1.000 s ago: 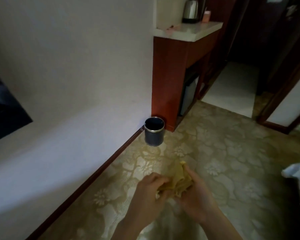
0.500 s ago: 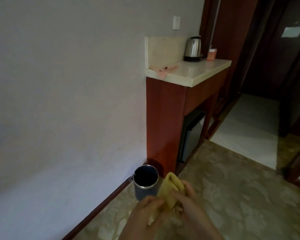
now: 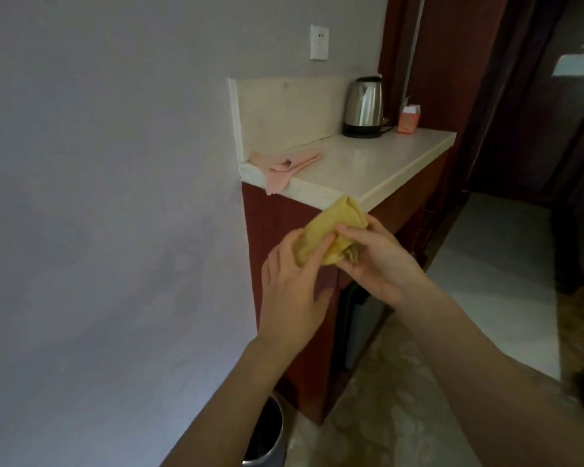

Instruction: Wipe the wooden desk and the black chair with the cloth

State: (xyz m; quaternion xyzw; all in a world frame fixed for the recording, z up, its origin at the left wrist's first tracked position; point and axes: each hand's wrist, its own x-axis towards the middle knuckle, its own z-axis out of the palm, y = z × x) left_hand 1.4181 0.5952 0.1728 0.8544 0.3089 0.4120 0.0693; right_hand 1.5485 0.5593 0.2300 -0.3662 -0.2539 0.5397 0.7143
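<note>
1. Low at the bottom edge now, half cut off: waste bin (image 3: 267, 436). A second ago well ahead on the floor, so probably stepped closer to the cabinet.
2. At the wall end of the pale surface (image 3: 385, 163): pink rag (image 3: 289, 163), one corner hanging over the edge.
3. Left hand (image 3: 294, 284): lifted higher than before, grasping the near end of the yellow cloth (image 3: 331, 227).
4. Cloth still rolled up, held in the air before the corner of the surface; touching it or not, cannot tell.
5. Right hand (image 3: 381, 264): pinching the far end.
6. Further right: kettle (image 3: 364, 107).
7. For the task: wooden desk and black chair not in view; wiping apparently not begun, cloth seemingly only being folded.
</note>
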